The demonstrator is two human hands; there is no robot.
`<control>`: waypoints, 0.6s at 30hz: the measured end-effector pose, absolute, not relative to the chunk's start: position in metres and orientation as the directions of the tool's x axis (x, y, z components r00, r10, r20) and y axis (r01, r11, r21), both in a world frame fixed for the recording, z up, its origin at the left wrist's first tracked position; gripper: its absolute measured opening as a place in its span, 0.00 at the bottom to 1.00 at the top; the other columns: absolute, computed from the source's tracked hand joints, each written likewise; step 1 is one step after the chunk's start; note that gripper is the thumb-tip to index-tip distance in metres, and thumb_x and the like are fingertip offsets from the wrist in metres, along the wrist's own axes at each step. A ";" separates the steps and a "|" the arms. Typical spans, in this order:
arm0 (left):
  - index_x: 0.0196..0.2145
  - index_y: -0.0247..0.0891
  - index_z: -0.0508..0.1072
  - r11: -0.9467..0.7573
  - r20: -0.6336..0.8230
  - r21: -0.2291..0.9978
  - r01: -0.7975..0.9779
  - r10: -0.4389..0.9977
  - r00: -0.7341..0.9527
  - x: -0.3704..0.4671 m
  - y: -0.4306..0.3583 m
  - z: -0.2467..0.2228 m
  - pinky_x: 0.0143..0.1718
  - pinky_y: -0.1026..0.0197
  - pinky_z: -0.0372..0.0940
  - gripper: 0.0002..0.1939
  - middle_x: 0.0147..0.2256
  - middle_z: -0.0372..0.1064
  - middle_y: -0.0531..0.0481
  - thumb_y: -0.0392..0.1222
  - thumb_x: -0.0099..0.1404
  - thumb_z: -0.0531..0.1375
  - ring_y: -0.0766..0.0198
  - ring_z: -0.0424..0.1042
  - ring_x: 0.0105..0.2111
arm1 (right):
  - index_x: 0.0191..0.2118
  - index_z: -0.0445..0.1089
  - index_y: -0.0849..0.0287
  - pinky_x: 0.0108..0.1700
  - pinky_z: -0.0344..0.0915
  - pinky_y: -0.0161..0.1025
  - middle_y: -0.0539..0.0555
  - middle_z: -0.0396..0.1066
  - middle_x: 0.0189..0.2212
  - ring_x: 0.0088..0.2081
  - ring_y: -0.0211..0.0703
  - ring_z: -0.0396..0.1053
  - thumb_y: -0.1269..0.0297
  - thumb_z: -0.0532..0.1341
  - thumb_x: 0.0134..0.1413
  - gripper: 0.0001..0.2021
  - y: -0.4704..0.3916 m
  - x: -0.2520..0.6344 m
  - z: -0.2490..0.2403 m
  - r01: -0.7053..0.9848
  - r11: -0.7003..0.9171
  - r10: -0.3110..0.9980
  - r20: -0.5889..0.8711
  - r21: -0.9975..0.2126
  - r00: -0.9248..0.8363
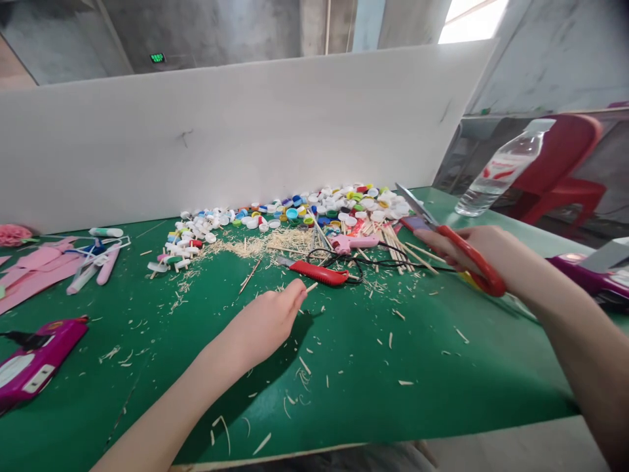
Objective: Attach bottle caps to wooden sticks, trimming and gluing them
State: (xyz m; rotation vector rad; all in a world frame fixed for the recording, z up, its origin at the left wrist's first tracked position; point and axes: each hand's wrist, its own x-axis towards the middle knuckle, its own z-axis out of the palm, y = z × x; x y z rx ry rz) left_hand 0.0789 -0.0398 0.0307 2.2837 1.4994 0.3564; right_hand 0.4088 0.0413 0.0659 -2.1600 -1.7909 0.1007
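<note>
My left hand (270,321) is closed over the green table, pinching a short wooden stick (312,287) whose pale end pokes out past the fingertips. Just beyond it lies a red utility knife (319,272). On the right, my right hand (484,246) grips a pair of scissors (469,257) with red-orange handles, their metal blades pointing up and away. Part of the grip is hidden behind the handle. Between the hands and the bottle caps rest a pink glue gun (351,243) with a black cord and a bunch of loose wooden sticks (393,246).
Many coloured bottle caps (292,214) are heaped along a white board (275,137). Wood shavings are scattered over the green table (442,393). At left are pink sheets (37,275) and a purple power strip (42,360); a water bottle (504,172) stands at right.
</note>
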 end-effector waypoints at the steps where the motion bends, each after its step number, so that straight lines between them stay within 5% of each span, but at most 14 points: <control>1: 0.38 0.42 0.61 -0.360 -0.002 0.434 0.826 0.917 0.400 0.079 -0.040 0.031 0.20 0.64 0.45 0.15 0.19 0.55 0.58 0.47 0.71 0.38 0.70 0.48 0.17 | 0.20 0.64 0.60 0.29 0.56 0.40 0.58 0.66 0.17 0.19 0.39 0.59 0.34 0.54 0.46 0.30 0.042 0.416 0.065 0.940 -0.188 0.967 0.116 -0.284 0.229; 8: 0.40 0.39 0.62 -0.370 -0.024 0.323 0.871 0.917 0.398 0.082 -0.042 0.028 0.19 0.63 0.45 0.16 0.21 0.62 0.53 0.46 0.71 0.38 0.69 0.55 0.17 | 0.31 0.68 0.63 0.33 0.55 0.41 0.62 0.70 0.26 0.25 0.42 0.63 0.45 0.53 0.53 0.22 0.035 0.443 0.068 0.925 -0.322 0.946 -0.024 -0.203 0.324; 18: 0.39 0.39 0.62 -0.410 -0.022 0.260 0.874 0.902 0.430 0.085 -0.041 0.026 0.20 0.63 0.44 0.15 0.20 0.61 0.54 0.45 0.71 0.39 0.69 0.54 0.17 | 0.24 0.65 0.61 0.31 0.53 0.42 0.62 0.67 0.22 0.23 0.40 0.58 0.42 0.50 0.53 0.24 0.044 0.433 0.050 0.962 -0.260 0.966 -0.028 -0.080 0.259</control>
